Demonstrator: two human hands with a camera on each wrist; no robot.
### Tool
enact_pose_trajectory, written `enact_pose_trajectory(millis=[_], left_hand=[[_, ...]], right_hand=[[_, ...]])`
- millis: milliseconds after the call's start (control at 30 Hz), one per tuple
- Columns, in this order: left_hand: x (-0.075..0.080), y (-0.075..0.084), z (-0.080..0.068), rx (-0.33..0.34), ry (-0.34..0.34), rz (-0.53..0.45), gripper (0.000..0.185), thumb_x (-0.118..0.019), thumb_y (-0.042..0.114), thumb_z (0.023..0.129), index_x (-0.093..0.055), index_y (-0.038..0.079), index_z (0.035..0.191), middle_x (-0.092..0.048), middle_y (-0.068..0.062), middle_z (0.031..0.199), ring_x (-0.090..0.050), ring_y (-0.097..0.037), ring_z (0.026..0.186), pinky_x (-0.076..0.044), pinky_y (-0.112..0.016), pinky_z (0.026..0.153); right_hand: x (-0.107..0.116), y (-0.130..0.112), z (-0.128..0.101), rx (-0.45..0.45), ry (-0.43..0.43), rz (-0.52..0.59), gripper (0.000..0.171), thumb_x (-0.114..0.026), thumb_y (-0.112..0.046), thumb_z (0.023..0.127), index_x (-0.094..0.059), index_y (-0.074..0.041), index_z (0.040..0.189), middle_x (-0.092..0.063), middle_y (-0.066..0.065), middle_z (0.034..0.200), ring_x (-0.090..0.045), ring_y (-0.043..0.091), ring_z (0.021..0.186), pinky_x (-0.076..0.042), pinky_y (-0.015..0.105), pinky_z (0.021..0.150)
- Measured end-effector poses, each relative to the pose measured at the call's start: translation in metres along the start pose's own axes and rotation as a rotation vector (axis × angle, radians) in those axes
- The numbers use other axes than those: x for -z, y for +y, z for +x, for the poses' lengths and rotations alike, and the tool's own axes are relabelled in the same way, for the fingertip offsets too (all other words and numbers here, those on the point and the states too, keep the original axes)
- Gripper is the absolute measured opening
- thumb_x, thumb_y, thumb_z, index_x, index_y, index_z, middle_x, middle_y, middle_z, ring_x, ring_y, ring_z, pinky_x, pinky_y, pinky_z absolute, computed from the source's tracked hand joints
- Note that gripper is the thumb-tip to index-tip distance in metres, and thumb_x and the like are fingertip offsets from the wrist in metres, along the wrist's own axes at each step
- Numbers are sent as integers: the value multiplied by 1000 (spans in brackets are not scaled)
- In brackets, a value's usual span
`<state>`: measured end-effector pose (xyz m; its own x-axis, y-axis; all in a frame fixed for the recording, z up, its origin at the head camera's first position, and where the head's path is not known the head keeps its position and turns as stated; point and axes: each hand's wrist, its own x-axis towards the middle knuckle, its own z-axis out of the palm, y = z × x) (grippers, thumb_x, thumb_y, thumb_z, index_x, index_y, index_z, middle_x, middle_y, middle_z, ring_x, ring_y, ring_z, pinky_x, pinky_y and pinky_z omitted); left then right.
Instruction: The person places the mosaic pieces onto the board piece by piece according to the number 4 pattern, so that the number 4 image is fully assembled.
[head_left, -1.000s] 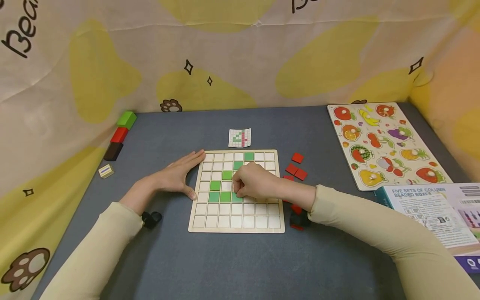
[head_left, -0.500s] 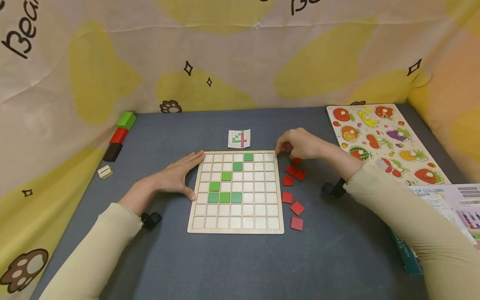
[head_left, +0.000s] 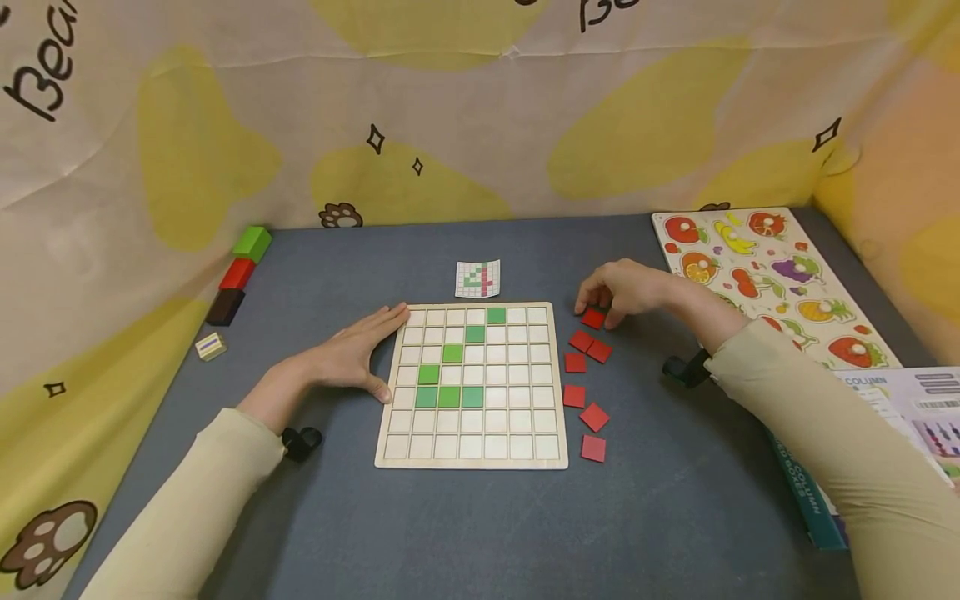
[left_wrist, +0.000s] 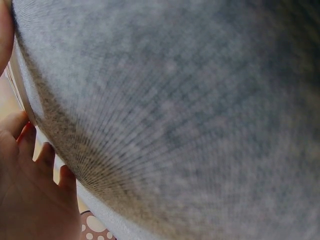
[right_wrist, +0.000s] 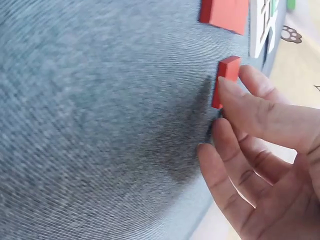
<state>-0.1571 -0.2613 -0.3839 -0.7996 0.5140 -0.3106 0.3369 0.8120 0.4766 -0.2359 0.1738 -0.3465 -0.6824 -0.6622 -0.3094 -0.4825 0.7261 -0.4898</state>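
A wooden grid board (head_left: 471, 457) lies mid-table with several green tiles (head_left: 449, 396) set in its white squares. My left hand (head_left: 378, 350) lies flat on the cloth, fingers straight, thumb and fingertips against the board's left edge. In the left wrist view its fingers (left_wrist: 30, 190) show beside the board's rim (left_wrist: 17, 85). My right hand (head_left: 603, 304) is right of the board's top corner, thumb and fingers pinching a red tile (head_left: 593, 318). The right wrist view shows that red tile (right_wrist: 227, 82) tipped up on edge against my fingertips (right_wrist: 235, 97).
Several more red tiles (head_left: 587, 392) lie along the board's right side. A small pattern card (head_left: 477, 278) sits behind it. A fruit peg puzzle (head_left: 765, 283) and a printed box (head_left: 885, 417) fill the right. Green (head_left: 252, 242), red and dark blocks line the left edge.
My right hand left the middle of the board, swung right to the loose red tiles and took hold of the farthest one. My left hand stayed put.
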Motion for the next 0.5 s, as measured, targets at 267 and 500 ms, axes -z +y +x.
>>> enact_pose_trajectory(millis=[267,500], left_hand=[[0,0,-1,-2,4,-5,133,-91,45,61,-10,10,160,-3,-9,170,-2,-40,156,-12,-68,119],[1,2,-1,0,2,0,133,-91,44,61,-10,10,160,-3,-9,170,-3,-41,156,-12,-70,118]], right_hand=[[-3,3,2,15,31,-13,27,-82,0,73,-73,-12,95,-66,9,93,-58,21,84,-47,30,72],[-1,-7,3,-17,88,-8,21,-83,-4,74,-67,-7,86,-66,8,82,-56,16,74,-46,28,65]])
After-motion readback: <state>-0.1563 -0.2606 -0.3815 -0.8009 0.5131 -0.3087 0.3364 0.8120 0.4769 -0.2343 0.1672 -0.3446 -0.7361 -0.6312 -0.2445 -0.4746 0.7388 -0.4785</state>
